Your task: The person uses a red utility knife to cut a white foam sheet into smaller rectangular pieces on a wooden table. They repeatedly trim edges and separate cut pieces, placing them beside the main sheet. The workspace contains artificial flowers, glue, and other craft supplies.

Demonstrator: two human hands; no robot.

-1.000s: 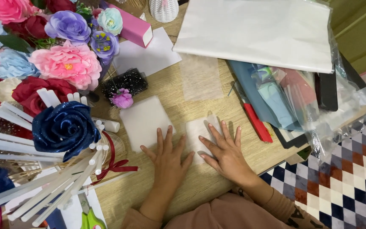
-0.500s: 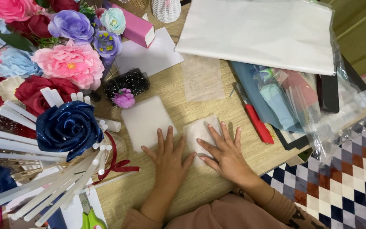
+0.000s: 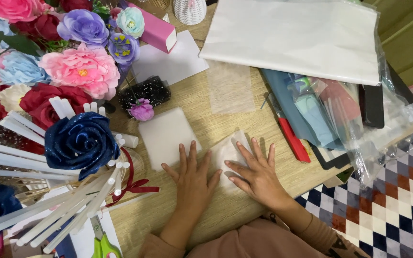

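Pressing a translucent sheet flat

Pressing down side by side, the left hand [image 3: 192, 179] and right hand [image 3: 256, 174] lie palm-down on the wooden table [image 3: 244, 210], fingers spread wide and pointing away from the person. Neither hand grips anything. Under them lies a small translucent sheet [image 3: 229, 152], near the table's front edge and about midway across it. Its long axis runs from the near left up to the far right, with one corner lifted and pointing toward the red cutter [image 3: 293, 139]. The right hand's fingers rest on the sheet's right part; the left hand's fingers touch its left edge.

Just left of the sheet lies a white square pad [image 3: 166, 136], its near corner touched by the left hand's index finger. A second translucent sheet [image 3: 230, 86] lies flat farther back. Left of the hands stand a dark blue rose [image 3: 80, 142] and white sticks [image 3: 68, 215]. A large white paper pack [image 3: 292, 36] lies at the far right, with plastic bags [image 3: 340, 110] beside the cutter.
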